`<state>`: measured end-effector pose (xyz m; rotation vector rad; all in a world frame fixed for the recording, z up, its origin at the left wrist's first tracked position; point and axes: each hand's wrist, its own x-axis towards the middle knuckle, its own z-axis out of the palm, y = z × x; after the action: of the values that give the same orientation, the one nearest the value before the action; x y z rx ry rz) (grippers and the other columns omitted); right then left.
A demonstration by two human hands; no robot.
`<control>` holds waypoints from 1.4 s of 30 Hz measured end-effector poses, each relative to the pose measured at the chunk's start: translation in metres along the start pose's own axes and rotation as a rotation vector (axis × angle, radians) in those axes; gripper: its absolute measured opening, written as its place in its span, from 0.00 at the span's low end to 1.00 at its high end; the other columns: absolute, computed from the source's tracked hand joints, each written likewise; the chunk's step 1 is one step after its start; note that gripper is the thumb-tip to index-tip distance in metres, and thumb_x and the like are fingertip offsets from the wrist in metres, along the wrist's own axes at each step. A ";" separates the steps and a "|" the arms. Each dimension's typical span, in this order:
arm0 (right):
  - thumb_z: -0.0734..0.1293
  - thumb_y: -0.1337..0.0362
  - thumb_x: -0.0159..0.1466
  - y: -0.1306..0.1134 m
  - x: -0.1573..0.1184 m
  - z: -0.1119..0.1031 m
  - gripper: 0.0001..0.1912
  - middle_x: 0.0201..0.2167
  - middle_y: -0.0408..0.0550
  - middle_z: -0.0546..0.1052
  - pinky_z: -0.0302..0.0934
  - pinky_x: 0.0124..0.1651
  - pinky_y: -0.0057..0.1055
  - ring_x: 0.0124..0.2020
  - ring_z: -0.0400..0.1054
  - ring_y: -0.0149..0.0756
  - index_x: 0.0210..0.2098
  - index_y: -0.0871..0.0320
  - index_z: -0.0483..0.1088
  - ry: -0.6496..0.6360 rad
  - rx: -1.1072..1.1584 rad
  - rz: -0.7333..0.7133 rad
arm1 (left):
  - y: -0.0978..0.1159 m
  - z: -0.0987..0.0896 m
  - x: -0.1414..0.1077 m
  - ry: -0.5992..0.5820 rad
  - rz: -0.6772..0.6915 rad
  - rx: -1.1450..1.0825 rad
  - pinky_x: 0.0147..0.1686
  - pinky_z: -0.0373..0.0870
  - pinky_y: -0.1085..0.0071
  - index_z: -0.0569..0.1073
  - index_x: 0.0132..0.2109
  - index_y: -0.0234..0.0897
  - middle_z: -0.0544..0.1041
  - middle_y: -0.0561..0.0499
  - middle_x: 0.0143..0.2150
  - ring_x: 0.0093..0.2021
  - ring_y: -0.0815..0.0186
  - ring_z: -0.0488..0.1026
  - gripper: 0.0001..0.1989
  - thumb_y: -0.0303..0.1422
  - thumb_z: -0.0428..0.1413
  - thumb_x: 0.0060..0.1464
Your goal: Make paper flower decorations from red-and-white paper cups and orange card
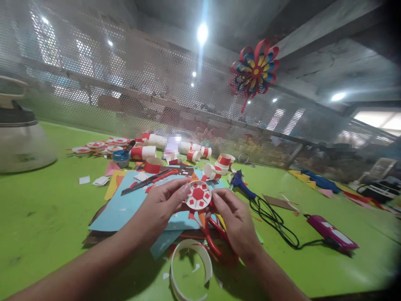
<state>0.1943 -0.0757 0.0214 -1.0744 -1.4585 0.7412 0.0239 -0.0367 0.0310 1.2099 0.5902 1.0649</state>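
Note:
Between my two hands I hold a small paper turtle, its round white shell covered with a red hexagon and red squares, red paper tabs sticking out at its edge. My left hand pinches the shell's left rim between thumb and fingers. On the opposite rim, my right hand grips it the same way. Below it lie red-handled scissors, partly hidden by my right hand. Light blue paper sheets spread underneath, with a utility knife on top. A cut white paper ring lies nearest me.
A blue glue gun with a black cable joins a magenta power strip at right. Finished-looking turtles, red-and-white paper cups and a blue-lidded jar stand farther back. A large pale container is at left.

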 end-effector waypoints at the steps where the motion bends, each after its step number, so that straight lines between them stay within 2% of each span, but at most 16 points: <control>1: 0.62 0.57 0.64 -0.001 -0.001 0.001 0.10 0.27 0.43 0.71 0.65 0.32 0.28 0.28 0.67 0.31 0.34 0.57 0.67 0.004 -0.001 -0.003 | 0.001 0.000 -0.001 0.030 0.016 0.060 0.37 0.70 0.70 0.76 0.46 0.39 0.79 0.50 0.36 0.34 0.66 0.74 0.15 0.38 0.59 0.52; 4: 0.65 0.57 0.62 -0.003 -0.003 0.004 0.10 0.27 0.43 0.72 0.65 0.31 0.27 0.27 0.67 0.31 0.34 0.57 0.68 -0.005 -0.017 0.010 | 0.001 0.002 -0.003 0.110 0.054 0.222 0.27 0.67 0.72 0.77 0.45 0.39 0.77 0.52 0.28 0.27 0.67 0.70 0.16 0.39 0.60 0.49; 8: 0.66 0.55 0.61 -0.002 -0.005 0.006 0.12 0.26 0.44 0.72 0.64 0.29 0.27 0.27 0.67 0.32 0.34 0.58 0.69 -0.029 -0.016 0.087 | -0.002 0.006 -0.004 0.171 0.082 0.308 0.27 0.66 0.72 0.79 0.40 0.40 0.78 0.51 0.31 0.28 0.65 0.70 0.13 0.40 0.60 0.48; 12: 0.68 0.52 0.58 0.000 -0.004 0.007 0.18 0.27 0.42 0.70 0.66 0.27 0.27 0.25 0.68 0.30 0.43 0.56 0.68 0.007 0.112 0.172 | -0.003 0.005 -0.002 0.219 0.027 0.299 0.23 0.62 0.73 0.78 0.43 0.39 0.75 0.53 0.27 0.23 0.68 0.66 0.17 0.42 0.60 0.48; 15: 0.70 0.55 0.57 0.000 -0.002 0.007 0.13 0.26 0.41 0.70 0.66 0.27 0.25 0.24 0.66 0.28 0.35 0.58 0.70 -0.086 0.086 0.245 | -0.002 0.003 -0.002 0.253 0.031 0.304 0.20 0.60 0.74 0.76 0.45 0.39 0.73 0.54 0.24 0.20 0.70 0.63 0.18 0.43 0.59 0.49; 18: 0.69 0.57 0.58 -0.001 -0.003 0.007 0.11 0.26 0.43 0.71 0.66 0.29 0.27 0.25 0.66 0.29 0.31 0.59 0.70 -0.130 0.061 0.262 | 0.000 0.004 -0.005 0.253 0.109 0.323 0.27 0.68 0.72 0.77 0.43 0.42 0.78 0.51 0.34 0.30 0.65 0.71 0.13 0.40 0.60 0.49; 21: 0.69 0.58 0.58 -0.001 -0.004 0.005 0.10 0.30 0.46 0.73 0.68 0.36 0.32 0.32 0.69 0.34 0.35 0.58 0.71 -0.106 0.047 0.180 | 0.004 0.008 -0.011 0.270 0.160 0.318 0.40 0.70 0.70 0.78 0.41 0.44 0.79 0.51 0.42 0.42 0.60 0.74 0.10 0.37 0.60 0.49; 24: 0.68 0.61 0.59 0.000 -0.003 0.000 0.09 0.31 0.47 0.73 0.67 0.41 0.35 0.36 0.70 0.37 0.38 0.58 0.71 -0.089 -0.033 0.067 | 0.007 0.012 -0.015 0.287 0.138 0.306 0.44 0.70 0.68 0.79 0.41 0.44 0.79 0.50 0.42 0.45 0.57 0.74 0.11 0.38 0.60 0.49; 28: 0.68 0.64 0.60 -0.001 -0.002 -0.006 0.07 0.31 0.47 0.74 0.67 0.40 0.34 0.35 0.71 0.36 0.39 0.58 0.71 -0.082 -0.079 -0.045 | 0.005 0.009 -0.014 0.132 0.090 0.271 0.44 0.72 0.66 0.79 0.43 0.45 0.80 0.50 0.43 0.44 0.57 0.75 0.12 0.38 0.60 0.50; 32: 0.67 0.66 0.61 0.000 0.000 -0.012 0.08 0.34 0.46 0.75 0.66 0.39 0.32 0.35 0.70 0.34 0.41 0.56 0.71 -0.059 -0.153 -0.178 | -0.001 0.002 -0.009 -0.051 0.156 0.272 0.44 0.73 0.69 0.76 0.48 0.47 0.79 0.50 0.46 0.45 0.60 0.76 0.13 0.35 0.58 0.53; 38: 0.65 0.69 0.62 -0.001 0.001 -0.016 0.12 0.34 0.47 0.75 0.65 0.38 0.31 0.34 0.69 0.33 0.46 0.58 0.70 -0.025 -0.318 -0.394 | 0.000 0.001 -0.009 -0.114 0.150 0.252 0.47 0.72 0.71 0.76 0.49 0.47 0.78 0.51 0.48 0.48 0.60 0.75 0.14 0.32 0.57 0.55; 42: 0.62 0.74 0.63 0.002 -0.003 -0.017 0.18 0.40 0.52 0.74 0.65 0.43 0.35 0.41 0.68 0.38 0.52 0.60 0.66 0.019 -0.505 -0.584 | -0.003 0.002 -0.009 -0.129 0.148 0.240 0.48 0.71 0.70 0.76 0.50 0.50 0.78 0.52 0.50 0.48 0.60 0.74 0.16 0.30 0.57 0.54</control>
<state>0.2108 -0.0795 0.0214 -0.9341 -1.8735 -0.0589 0.0227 -0.0459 0.0277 1.5401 0.5460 1.0511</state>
